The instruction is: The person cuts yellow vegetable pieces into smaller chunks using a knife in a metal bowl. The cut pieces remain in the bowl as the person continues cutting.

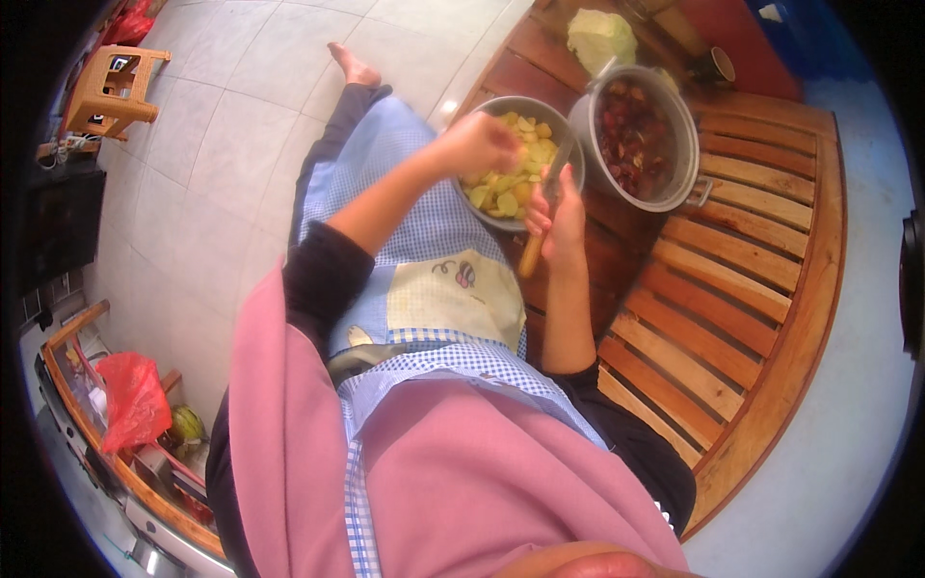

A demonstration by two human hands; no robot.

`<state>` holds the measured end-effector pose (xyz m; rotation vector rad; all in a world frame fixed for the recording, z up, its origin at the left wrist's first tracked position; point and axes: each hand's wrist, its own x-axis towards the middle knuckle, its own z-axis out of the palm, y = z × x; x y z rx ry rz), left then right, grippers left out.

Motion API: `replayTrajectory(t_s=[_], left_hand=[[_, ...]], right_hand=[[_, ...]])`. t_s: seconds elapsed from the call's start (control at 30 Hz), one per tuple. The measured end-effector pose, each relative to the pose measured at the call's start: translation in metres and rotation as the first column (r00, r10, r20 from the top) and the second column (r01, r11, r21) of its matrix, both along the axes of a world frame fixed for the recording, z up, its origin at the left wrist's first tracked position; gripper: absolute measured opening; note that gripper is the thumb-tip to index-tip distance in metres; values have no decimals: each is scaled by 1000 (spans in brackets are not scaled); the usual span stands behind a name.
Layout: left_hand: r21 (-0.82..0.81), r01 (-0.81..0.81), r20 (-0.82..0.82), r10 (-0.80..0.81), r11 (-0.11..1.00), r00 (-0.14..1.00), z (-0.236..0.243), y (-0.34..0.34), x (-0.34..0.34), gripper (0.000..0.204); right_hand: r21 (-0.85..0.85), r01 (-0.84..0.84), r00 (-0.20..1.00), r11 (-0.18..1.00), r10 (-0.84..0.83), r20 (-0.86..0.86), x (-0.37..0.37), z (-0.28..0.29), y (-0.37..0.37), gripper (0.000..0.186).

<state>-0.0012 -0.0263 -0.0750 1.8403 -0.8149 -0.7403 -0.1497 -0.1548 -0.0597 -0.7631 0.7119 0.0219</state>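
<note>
A knife (558, 166) with a wooden handle is gripped in my right hand (559, 220), its blade slanting up over the right rim of a round metal bowl. My left hand (479, 144) hovers above the same bowl (489, 223); its fingers are smeared by motion, so I cannot make out whether they hold anything. Pale yellow cut pieces (511, 185), which look like potato, fill the bowl. Just to its right stands a larger metal pot (686, 123) with dark red pieces (631, 135) in it.
Behind the pot sits a pale green cabbage (602, 40), with a dark cup (718, 65) to its right. The slatted wooden bench (737, 260) extends rightward. On the left are a tan plastic stool (111, 87), a red plastic bag (133, 400) and the tiled floor (217, 183).
</note>
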Motion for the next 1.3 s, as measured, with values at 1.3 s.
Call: replayTrajectory(t_s=[1.3], left_hand=[[-11,-48,-574,33,999,818,26,17,-23,19]], right_hand=[[-977,-84,962,195,272,-29,-3,5,31,20]])
